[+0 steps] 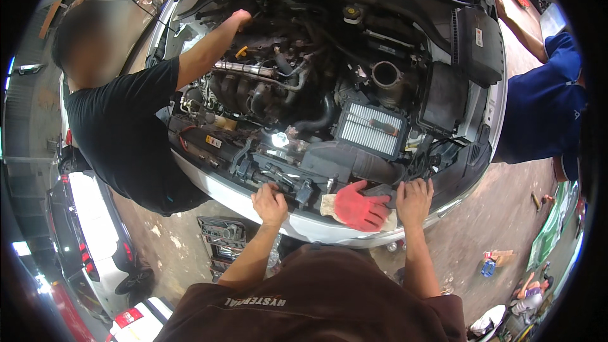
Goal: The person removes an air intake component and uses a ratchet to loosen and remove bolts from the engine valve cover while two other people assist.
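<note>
My left hand (269, 204) rests on the front edge of the car's engine bay, fingers bent over the rim, with nothing visible in it. Beside it several dark metal tools (278, 176) lie on the front panel. My right hand (414, 201) lies on the same edge further right, fingers slightly spread and holding nothing. Between my hands a red-palmed work glove (361, 207) lies on the edge, close to my right hand. Beyond it are a black air intake duct (342, 159) and a pleated air filter (370, 128) with a small dark object (383, 127) on top.
A co-worker in a black shirt (120, 126) reaches over the engine (247, 82) from the left. Another person in blue (538, 107) stands at the right. An opened air filter housing (475, 44) sits at the far right. A tool case (221, 240) lies on the floor.
</note>
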`<state>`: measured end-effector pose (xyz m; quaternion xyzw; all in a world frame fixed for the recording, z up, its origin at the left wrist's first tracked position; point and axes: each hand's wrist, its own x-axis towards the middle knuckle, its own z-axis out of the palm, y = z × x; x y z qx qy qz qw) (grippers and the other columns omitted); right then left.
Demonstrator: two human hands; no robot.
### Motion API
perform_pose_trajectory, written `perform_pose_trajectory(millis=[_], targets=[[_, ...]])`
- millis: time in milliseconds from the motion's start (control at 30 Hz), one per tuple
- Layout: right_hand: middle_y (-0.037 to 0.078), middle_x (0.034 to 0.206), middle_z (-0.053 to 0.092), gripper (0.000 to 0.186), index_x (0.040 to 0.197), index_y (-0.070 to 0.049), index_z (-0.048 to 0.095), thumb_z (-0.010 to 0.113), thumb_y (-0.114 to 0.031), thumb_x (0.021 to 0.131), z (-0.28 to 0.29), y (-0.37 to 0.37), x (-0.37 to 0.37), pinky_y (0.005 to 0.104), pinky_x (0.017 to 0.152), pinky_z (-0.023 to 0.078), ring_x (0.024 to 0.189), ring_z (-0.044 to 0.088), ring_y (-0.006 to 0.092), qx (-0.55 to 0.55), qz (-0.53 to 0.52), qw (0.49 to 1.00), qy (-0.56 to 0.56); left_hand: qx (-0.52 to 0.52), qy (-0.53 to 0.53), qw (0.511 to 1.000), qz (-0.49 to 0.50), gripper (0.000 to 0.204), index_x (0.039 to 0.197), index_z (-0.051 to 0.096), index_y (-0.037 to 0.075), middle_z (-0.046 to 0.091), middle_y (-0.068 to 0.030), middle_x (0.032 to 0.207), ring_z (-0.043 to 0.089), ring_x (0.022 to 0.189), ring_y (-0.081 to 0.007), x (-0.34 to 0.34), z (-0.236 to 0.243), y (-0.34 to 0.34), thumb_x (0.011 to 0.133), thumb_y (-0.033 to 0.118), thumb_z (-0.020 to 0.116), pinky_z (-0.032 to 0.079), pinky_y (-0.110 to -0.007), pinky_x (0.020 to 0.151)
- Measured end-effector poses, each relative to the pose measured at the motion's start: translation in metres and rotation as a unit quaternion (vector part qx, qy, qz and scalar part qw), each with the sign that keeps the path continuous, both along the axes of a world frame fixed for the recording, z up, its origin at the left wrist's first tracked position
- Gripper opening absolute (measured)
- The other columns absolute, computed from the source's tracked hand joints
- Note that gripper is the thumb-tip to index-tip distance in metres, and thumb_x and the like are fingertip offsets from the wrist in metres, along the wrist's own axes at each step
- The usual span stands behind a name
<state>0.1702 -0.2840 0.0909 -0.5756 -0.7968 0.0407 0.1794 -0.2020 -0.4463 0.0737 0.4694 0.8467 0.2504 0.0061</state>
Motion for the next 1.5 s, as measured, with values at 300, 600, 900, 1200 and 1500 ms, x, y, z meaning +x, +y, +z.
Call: perform_pose_trajectory(millis=[300, 600, 900, 1200, 1500], targets=[[0.009, 0.096, 0.075, 0.022, 0.086, 0.000, 0.077, 0.072, -0.019, 0.094, -0.002, 0.001, 0.001, 0.0531, 0.118, 0.040, 0.110, 0.066, 0.0276, -0.003, -0.003, 1.000, 0.004, -0.006, 0.002, 1.000, 0.005, 0.016, 0.095, 0.065, 0.010, 0.065, -0.0039, 0.077, 0.063, 0.078, -0.0303, -0.001, -0.003, -0.001, 0.083, 0.016, 0.057, 0.041, -0.046, 0.079], [0.009, 0.098, 0.076, 0.020, 0.089, 0.001, 0.078, 0.072, -0.018, 0.094, 0.001, 0.002, -0.001, 0.0536, 0.118, 0.040, 0.110, 0.066, 0.0282, -0.020, -0.002, 1.000, 0.002, -0.006, 0.005, 1.000, 0.001, 0.016, 0.096, 0.066, 0.010, 0.065, -0.0043, 0.078, 0.063, 0.078, -0.0307, -0.001, 0.000, 0.000, 0.083, 0.015, 0.058, 0.041, -0.046, 0.079], [0.007, 0.099, 0.076, 0.024, 0.088, -0.003, 0.076, 0.067, -0.022, 0.099, -0.005, -0.001, 0.001, 0.0510, 0.118, 0.041, 0.111, 0.067, 0.0268, -0.019, 0.006, 0.999, -0.049, 0.020, 0.001, 1.000, 0.005, 0.014, 0.093, 0.066, 0.010, 0.066, -0.0063, 0.079, 0.064, 0.078, -0.0306, -0.001, -0.003, 0.000, 0.081, 0.013, 0.059, 0.042, -0.046, 0.079], [0.008, 0.099, 0.077, 0.021, 0.089, -0.006, 0.076, 0.071, -0.024, 0.099, -0.012, -0.003, 0.001, 0.0523, 0.117, 0.042, 0.111, 0.069, 0.0262, -0.006, 0.002, 0.997, -0.074, 0.062, 0.021, 0.998, -0.007, 0.006, 0.075, 0.060, 0.014, 0.064, -0.0040, 0.073, 0.060, 0.074, -0.0291, -0.002, -0.001, -0.002, 0.080, 0.016, 0.059, 0.040, -0.045, 0.074], [0.012, 0.108, 0.077, 0.032, 0.095, -0.005, 0.078, 0.064, -0.033, 0.103, -0.016, -0.002, 0.004, 0.0512, 0.119, 0.039, 0.116, 0.067, 0.0290, -0.036, 0.008, 0.994, -0.107, 0.115, 0.010, 0.993, -0.004, 0.009, 0.071, 0.058, 0.014, 0.063, -0.0027, 0.072, 0.059, 0.073, -0.0282, -0.004, -0.008, -0.004, 0.080, 0.016, 0.060, 0.040, -0.045, 0.071]])
